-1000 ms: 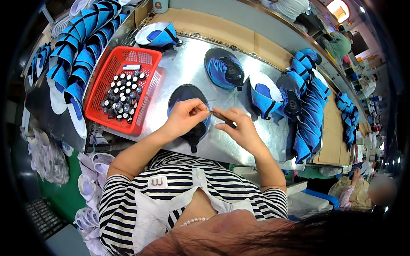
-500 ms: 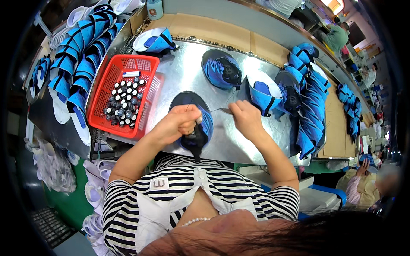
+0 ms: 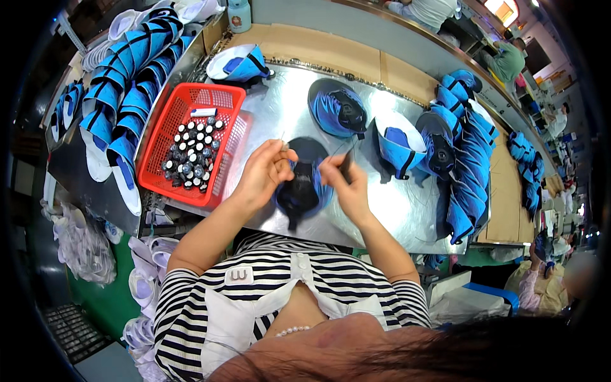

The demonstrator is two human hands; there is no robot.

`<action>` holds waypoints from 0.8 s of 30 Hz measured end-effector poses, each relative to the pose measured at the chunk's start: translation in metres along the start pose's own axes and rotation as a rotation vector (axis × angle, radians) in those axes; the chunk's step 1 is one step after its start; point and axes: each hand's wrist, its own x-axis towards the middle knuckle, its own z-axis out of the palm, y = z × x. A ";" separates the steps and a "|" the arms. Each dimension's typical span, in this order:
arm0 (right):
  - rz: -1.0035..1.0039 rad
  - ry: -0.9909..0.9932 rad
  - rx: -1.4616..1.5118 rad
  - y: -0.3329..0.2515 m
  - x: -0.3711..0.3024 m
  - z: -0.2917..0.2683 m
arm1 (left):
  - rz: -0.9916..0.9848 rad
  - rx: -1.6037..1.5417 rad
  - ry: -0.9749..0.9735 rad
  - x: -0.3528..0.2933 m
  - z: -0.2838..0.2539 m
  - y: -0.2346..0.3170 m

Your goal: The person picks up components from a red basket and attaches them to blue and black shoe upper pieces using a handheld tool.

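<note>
A blue and black shoe upper [image 3: 304, 184] lies on the shiny metal table [image 3: 407, 210] in front of me. My left hand [image 3: 266, 173] rests on its left side, fingers pinched around a thin needle that sticks up. My right hand [image 3: 342, 179] sits at its right side and pinches a small dark tool over the upper. Thin thread runs between the two hands.
A red basket [image 3: 191, 143] with several dark thread spools stands to the left. Stacked blue uppers [image 3: 121, 95] lie far left, more uppers [image 3: 468, 159] pile at the right. Two single uppers [image 3: 337, 108] lie behind. Other people work at the back right.
Both hands have shifted on the upper: the left hand moved up and left with the needle, the right hand drew closer over the upper.
</note>
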 end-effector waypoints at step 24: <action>-0.229 -0.119 -0.491 -0.017 -0.005 -0.019 | 0.054 0.558 0.093 -0.010 0.039 -0.009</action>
